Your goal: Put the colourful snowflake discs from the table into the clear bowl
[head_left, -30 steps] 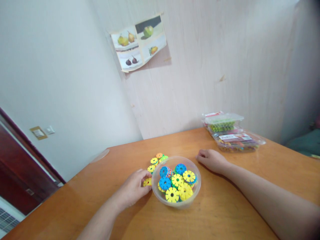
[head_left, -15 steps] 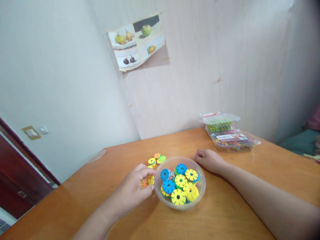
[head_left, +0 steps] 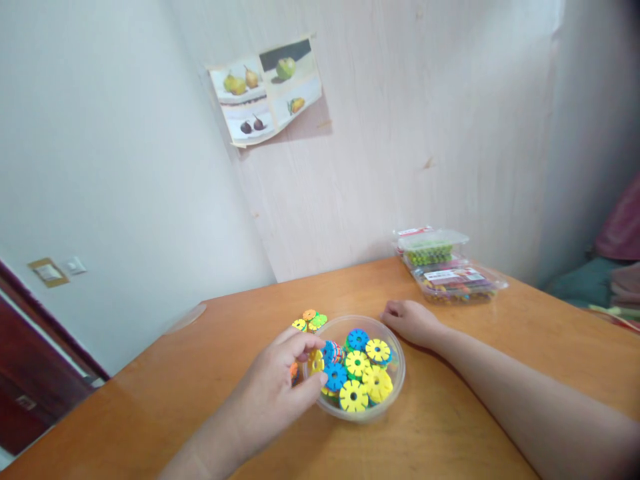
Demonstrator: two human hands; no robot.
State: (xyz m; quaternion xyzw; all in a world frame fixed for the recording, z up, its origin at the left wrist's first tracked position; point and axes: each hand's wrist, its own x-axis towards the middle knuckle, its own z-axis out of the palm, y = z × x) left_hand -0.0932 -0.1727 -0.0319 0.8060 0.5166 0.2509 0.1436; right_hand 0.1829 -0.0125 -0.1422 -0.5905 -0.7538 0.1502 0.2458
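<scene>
The desk [head_left: 240,340] is orange-brown with soft streaks. The bowl [head_left: 361,415] is see-through. The discs inside [head_left: 378,385] are mostly yellow and blue, with some green peeking out below. One stack [head_left: 336,352] on the left has a blue end and red and white stripes. The yellow disc [head_left: 317,362] at the bowl's left edge is bright. The far-left discs [head_left: 309,315] are orange, yellow and bright green. On the right, the far box [head_left: 431,253] is clear with green bits; the near box [head_left: 473,295] has mixed bits and a white label. The picture [head_left: 267,93] has yellow-green pears, a green apple and two dark purple fruits.
</scene>
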